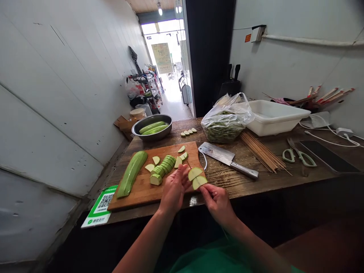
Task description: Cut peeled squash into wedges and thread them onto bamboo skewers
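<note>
A dark wooden table (pixel 227 182) carries everything here, and the largest thing on it is a cutting board (pixel 136 203) near its front edge. Toward the back right stands a white tub (pixel 280 118), with a clear plastic bag (pixel 224 127) of green pods or beans beside it. A gray bowl (pixel 152 135) behind the board holds long green squashes (pixel 153 128). Another whole squash (pixel 132 174) lies along the board's left side. Right of the board are a cleaver (pixel 224 155), its blade pointing away to the left, and a bundle of thin sticks (pixel 263 153).

Over the board's right front, the left hand (pixel 174 191) is raised with its fingers curled beside two pale half-slices (pixel 195 174) — whether they close on the thin stick (pixel 189 164) there is hard to tell. The right hand (pixel 217 201) pinches the lower half-slice at its edge between thumb and fingers. On the board, a row of cut squash (pixel 165 167) leans together, still in order, and a few loose half-slices (pixel 149 167) lie around it.
</note>
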Tool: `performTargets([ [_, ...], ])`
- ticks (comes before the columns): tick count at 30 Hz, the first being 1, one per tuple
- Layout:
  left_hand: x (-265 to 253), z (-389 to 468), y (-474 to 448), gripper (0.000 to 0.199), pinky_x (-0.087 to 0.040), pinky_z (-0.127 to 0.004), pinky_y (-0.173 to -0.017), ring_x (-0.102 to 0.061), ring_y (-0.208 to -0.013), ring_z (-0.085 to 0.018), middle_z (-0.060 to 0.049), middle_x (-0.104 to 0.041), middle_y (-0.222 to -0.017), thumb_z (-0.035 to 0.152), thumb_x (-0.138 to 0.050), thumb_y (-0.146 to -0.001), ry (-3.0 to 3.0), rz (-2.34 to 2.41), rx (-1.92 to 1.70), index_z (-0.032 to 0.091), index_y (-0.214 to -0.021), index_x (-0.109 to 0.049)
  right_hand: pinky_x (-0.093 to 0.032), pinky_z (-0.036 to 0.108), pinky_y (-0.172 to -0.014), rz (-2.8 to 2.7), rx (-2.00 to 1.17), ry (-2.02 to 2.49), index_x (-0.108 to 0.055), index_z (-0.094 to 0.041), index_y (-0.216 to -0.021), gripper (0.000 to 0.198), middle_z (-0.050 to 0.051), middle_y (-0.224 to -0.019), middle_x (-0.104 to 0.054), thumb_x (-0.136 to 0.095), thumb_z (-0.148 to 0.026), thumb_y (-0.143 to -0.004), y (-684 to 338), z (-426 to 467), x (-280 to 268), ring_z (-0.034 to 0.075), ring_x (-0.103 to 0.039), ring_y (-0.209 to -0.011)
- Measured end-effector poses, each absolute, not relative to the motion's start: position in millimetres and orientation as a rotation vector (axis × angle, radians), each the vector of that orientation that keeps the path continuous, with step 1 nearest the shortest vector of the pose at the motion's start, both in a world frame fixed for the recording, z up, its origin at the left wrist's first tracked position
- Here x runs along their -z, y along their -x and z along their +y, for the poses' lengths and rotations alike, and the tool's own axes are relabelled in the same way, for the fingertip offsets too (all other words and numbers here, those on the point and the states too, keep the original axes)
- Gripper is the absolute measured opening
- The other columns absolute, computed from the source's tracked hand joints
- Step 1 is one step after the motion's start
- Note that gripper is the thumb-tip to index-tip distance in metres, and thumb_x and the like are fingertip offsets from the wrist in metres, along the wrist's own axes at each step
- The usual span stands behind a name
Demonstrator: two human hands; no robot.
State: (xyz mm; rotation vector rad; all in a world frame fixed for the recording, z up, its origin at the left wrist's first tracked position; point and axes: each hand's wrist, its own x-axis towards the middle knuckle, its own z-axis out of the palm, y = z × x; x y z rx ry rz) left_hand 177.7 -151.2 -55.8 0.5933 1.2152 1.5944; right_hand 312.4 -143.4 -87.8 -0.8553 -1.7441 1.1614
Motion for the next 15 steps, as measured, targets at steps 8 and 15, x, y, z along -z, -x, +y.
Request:
performTargets([
  [8, 65.3, -132.3, -143.4, 0.030, -0.039, -0.036, -0.090, -0.056, -0.099, -0.024, -0.013, -0.062, -0.106, 0.020, -0.049, -0.080, -1.737, 2.359, -0.971, 0.012, -0.107, -0.059, -0.030, 0.019, -0.044, -1.659, -1.135, 1.050, -0.064, -0.012, -0.076, 0.034, 0.001, -0.055, -0.052, -0.043, -0.038, -0.085, -333.6, -125.4, 112.4, 0.011, -0.046, -0.050],
  [15, 65.9, -105.2, -137.8, 0.050, -0.038, -0.035, -0.085, -0.053, -0.099, -0.029, -0.022, -0.058, -0.104, 0.034, -0.051, -0.080, -1.941, 2.686, -0.374, 0.002, -0.117, -0.048, -0.030, 0.019, -0.042, -1.700, -1.184, 1.011, -0.067, -0.012, -0.078, 0.035, 0.001, -0.052, -0.052, -0.044, -0.038, -0.084, -339.9, -123.6, 112.1, 0.011, -0.046, -0.048],
])
